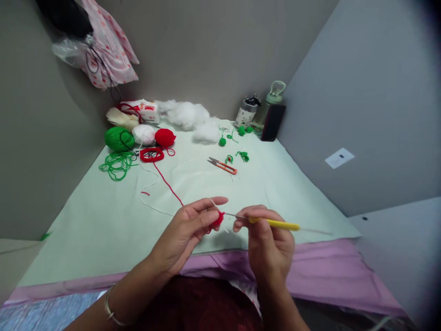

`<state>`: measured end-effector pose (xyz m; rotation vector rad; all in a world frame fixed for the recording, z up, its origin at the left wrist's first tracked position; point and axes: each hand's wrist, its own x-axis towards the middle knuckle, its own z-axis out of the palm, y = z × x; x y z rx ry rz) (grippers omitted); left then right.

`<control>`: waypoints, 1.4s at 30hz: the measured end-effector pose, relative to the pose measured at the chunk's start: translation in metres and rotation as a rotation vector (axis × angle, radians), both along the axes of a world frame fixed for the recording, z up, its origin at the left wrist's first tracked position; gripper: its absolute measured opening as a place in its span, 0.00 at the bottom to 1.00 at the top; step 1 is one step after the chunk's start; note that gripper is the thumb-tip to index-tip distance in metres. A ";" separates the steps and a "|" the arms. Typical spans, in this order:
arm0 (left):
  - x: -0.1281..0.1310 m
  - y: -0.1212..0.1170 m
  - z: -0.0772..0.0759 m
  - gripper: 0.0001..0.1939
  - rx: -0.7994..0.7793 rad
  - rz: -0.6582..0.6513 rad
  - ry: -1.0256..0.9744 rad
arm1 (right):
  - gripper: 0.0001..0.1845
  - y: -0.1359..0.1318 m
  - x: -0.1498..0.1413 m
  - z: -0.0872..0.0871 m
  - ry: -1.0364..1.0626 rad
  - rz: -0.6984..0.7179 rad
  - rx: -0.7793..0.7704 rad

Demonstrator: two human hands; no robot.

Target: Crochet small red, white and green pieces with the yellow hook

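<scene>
Pinched in your left hand [189, 224], thumb closed against the fingers, is a small piece of red crochet [218, 219]. Your right hand [270, 241] grips a yellow-handled hook [275, 223] like a pen, its metal tip at the red edge. Red yarn [168, 186] and white yarn [156, 210] trail away beyond your left grip. Farther out from both grips lie orange snips [225, 167], and past those, white stuffing [189, 116].
</scene>
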<state>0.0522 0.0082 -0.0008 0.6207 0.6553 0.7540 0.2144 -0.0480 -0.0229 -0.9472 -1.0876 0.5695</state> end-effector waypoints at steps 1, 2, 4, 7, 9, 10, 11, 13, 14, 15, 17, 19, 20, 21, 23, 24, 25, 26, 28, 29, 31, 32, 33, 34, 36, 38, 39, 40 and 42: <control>0.000 0.000 0.000 0.18 0.021 0.009 0.013 | 0.11 0.002 0.000 0.000 0.057 0.023 -0.013; 0.001 -0.001 0.000 0.17 0.049 0.021 0.026 | 0.11 0.004 0.000 0.000 0.104 0.053 -0.028; 0.003 -0.004 -0.001 0.15 0.116 0.050 0.045 | 0.12 0.006 -0.001 -0.001 0.154 0.112 -0.054; 0.008 -0.009 -0.003 0.14 0.196 0.080 0.042 | 0.10 0.005 -0.006 -0.004 0.017 0.087 -0.049; 0.009 -0.010 -0.004 0.17 0.196 0.087 0.037 | 0.10 0.002 -0.009 -0.004 -0.139 0.012 -0.013; 0.010 -0.010 -0.004 0.19 0.185 0.089 0.040 | 0.11 0.001 -0.010 -0.003 -0.195 -0.013 0.000; 0.010 -0.010 -0.004 0.21 0.171 0.093 0.047 | 0.12 0.000 -0.011 -0.002 -0.229 -0.026 0.006; 0.010 -0.010 -0.003 0.23 0.149 0.098 0.061 | 0.14 -0.001 -0.011 0.001 -0.268 -0.028 0.011; 0.010 -0.010 -0.003 0.24 0.143 0.101 0.067 | 0.14 -0.001 -0.011 0.001 -0.292 -0.035 0.015; 0.010 -0.010 -0.003 0.23 0.141 0.110 0.076 | 0.15 -0.002 -0.011 0.001 -0.336 -0.044 0.019; 0.011 -0.011 -0.004 0.23 0.136 0.142 0.086 | 0.18 -0.003 -0.011 -0.003 -0.489 -0.107 0.067; 0.012 -0.012 -0.004 0.23 0.089 0.165 0.074 | 0.23 -0.006 -0.011 -0.010 -0.704 -0.200 0.154; 0.013 -0.013 -0.005 0.24 0.043 0.159 0.053 | 0.26 -0.007 -0.012 -0.013 -0.795 -0.237 0.194; 0.013 -0.013 -0.005 0.24 -0.011 0.139 0.023 | 0.27 -0.008 -0.012 -0.016 -0.849 -0.258 0.213; 0.012 -0.011 -0.004 0.24 -0.102 0.080 -0.039 | 0.26 -0.010 -0.011 -0.017 -0.810 -0.246 0.181; 0.011 -0.009 -0.004 0.23 -0.126 0.060 -0.061 | 0.24 -0.010 -0.011 -0.016 -0.721 -0.230 0.141; 0.009 -0.007 -0.004 0.21 -0.134 0.054 -0.074 | 0.21 -0.009 -0.009 -0.013 -0.601 -0.213 0.095; 0.008 -0.005 -0.004 0.20 -0.129 0.055 -0.075 | 0.18 -0.007 -0.008 -0.010 -0.465 -0.189 0.051; 0.005 -0.002 -0.003 0.17 -0.100 0.074 -0.052 | 0.13 -0.003 -0.004 -0.004 -0.184 -0.115 -0.016; 0.005 -0.002 -0.003 0.15 -0.079 0.083 -0.033 | 0.12 -0.001 -0.003 -0.002 -0.064 -0.062 -0.039; 0.006 -0.003 -0.003 0.14 -0.013 0.087 0.010 | 0.11 0.002 -0.001 0.001 0.081 0.050 -0.054; 0.007 -0.004 -0.004 0.13 0.029 0.082 0.024 | 0.11 0.004 -0.002 0.001 0.091 0.088 -0.053; 0.009 -0.006 -0.004 0.13 0.073 0.076 0.030 | 0.10 0.004 -0.003 0.001 0.066 0.107 -0.051; 0.010 -0.007 -0.005 0.14 0.114 0.067 0.032 | 0.10 0.005 -0.004 0.000 0.022 0.112 -0.049; 0.011 -0.009 -0.006 0.16 0.163 0.062 0.030 | 0.10 0.004 -0.006 -0.002 -0.042 0.099 -0.056; 0.010 -0.010 -0.007 0.18 0.173 0.069 0.038 | 0.10 0.004 -0.006 -0.005 -0.019 0.095 -0.069; 0.009 -0.010 -0.007 0.19 0.173 0.071 0.043 | 0.10 0.004 -0.006 -0.006 0.017 0.108 -0.077; 0.008 -0.010 -0.007 0.19 0.174 0.068 0.048 | 0.10 0.004 -0.006 -0.006 0.058 0.129 -0.086; 0.006 -0.010 -0.007 0.20 0.180 0.053 0.058 | 0.08 0.005 -0.004 -0.006 0.145 0.178 -0.101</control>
